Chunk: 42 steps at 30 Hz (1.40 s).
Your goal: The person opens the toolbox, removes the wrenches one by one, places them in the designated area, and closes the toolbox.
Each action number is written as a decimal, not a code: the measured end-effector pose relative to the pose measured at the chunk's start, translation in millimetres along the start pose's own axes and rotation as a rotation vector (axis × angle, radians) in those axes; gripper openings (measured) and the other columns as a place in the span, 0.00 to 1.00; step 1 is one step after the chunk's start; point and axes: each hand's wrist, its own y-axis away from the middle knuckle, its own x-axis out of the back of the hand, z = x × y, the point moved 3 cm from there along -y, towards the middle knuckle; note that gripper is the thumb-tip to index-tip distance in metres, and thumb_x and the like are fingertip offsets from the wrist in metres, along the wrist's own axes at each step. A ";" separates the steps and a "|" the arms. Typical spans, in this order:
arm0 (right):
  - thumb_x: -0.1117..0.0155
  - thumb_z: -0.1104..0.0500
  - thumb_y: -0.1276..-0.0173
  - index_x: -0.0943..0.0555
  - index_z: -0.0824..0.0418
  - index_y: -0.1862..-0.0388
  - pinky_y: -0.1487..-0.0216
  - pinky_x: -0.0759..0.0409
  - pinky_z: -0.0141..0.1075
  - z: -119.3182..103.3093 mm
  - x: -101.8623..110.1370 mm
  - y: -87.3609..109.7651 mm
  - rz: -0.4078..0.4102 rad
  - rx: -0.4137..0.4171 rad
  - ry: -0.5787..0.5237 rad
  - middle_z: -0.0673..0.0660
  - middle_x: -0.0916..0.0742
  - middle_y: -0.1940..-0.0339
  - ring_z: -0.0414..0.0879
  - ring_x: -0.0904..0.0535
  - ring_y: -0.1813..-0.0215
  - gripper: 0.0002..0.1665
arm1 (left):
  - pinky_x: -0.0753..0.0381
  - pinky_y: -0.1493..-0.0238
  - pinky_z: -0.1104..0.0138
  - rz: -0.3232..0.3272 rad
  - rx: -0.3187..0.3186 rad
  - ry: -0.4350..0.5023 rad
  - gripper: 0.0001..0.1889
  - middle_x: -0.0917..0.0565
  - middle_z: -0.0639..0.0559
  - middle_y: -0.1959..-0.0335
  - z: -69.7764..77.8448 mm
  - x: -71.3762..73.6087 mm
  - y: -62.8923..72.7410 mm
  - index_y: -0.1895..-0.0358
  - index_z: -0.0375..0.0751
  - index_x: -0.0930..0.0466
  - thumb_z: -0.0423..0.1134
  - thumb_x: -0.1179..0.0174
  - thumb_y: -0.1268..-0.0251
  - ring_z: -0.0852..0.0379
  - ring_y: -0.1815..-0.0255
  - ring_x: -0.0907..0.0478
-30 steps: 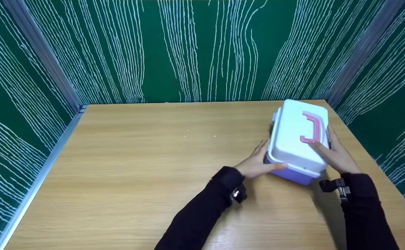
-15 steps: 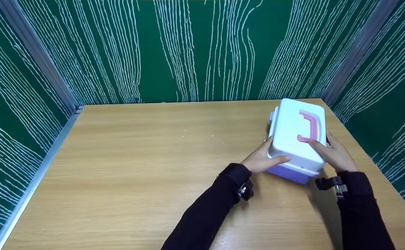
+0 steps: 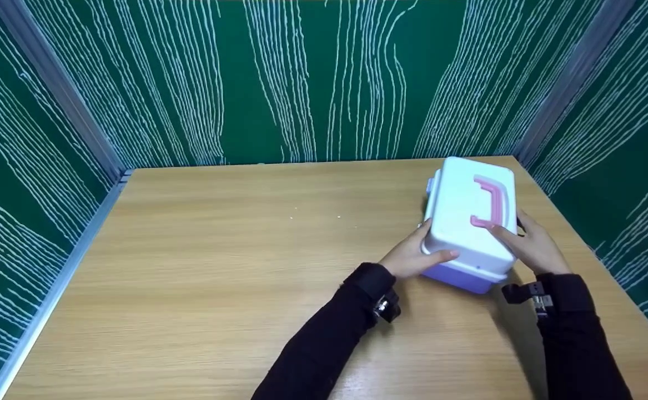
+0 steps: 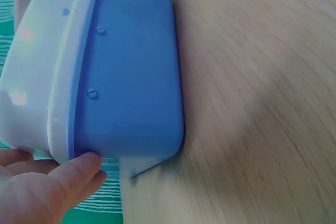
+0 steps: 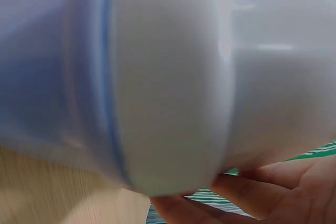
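A storage box with a white lid [image 3: 465, 219], a purple base [image 3: 457, 279] and a pink handle [image 3: 497, 204] folded down on top stands at the right of the table. My left hand [image 3: 410, 258] grips its near left corner, thumb across the front and fingers along the left side. On the right side my right hand [image 3: 537, 250] holds the lid, its thumb beside the handle. In the left wrist view the base [image 4: 131, 77] looks blue and meets the wood. The right wrist view is blurred, with fingers [image 5: 247, 192] against the lid. Several fingertips are hidden behind the box.
The box stands on a wooden table [image 3: 218, 278] bounded by green panels [image 3: 357, 78] with white wavy lines. A few tiny white specks [image 3: 338, 216] lie near the middle. A metal rail [image 3: 57, 289] runs along the left edge.
The box has shifted slightly left with both hands on it. My left hand has closed in around its near left corner. The view has also moved a little.
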 end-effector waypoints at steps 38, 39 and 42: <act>0.40 0.34 0.34 0.55 0.56 0.19 0.33 0.28 0.55 -67.8 -86.1 -7.8 -0.051 0.180 -0.003 0.69 0.40 0.22 0.67 0.28 0.32 0.56 | 0.42 0.24 0.50 0.320 0.152 -0.166 0.34 0.33 0.39 0.27 -15.8 98.2 80.6 0.27 0.39 0.37 0.53 0.44 0.30 0.42 0.25 0.39; 0.39 0.34 0.34 0.54 0.55 0.19 0.33 0.28 0.55 -68.9 -88.5 -7.9 -0.051 0.184 -0.006 0.69 0.40 0.22 0.66 0.28 0.33 0.56 | 0.42 0.24 0.49 0.322 0.155 -0.171 0.34 0.34 0.39 0.27 -16.1 100.1 83.0 0.27 0.39 0.37 0.53 0.44 0.30 0.42 0.25 0.39; 0.38 0.35 0.34 0.54 0.54 0.19 0.33 0.29 0.55 -73.1 -95.9 -8.1 -0.055 0.205 -0.013 0.68 0.40 0.22 0.66 0.28 0.33 0.56 | 0.41 0.25 0.48 0.327 0.157 -0.185 0.34 0.34 0.38 0.27 -17.0 105.2 90.8 0.27 0.40 0.37 0.54 0.44 0.30 0.41 0.25 0.39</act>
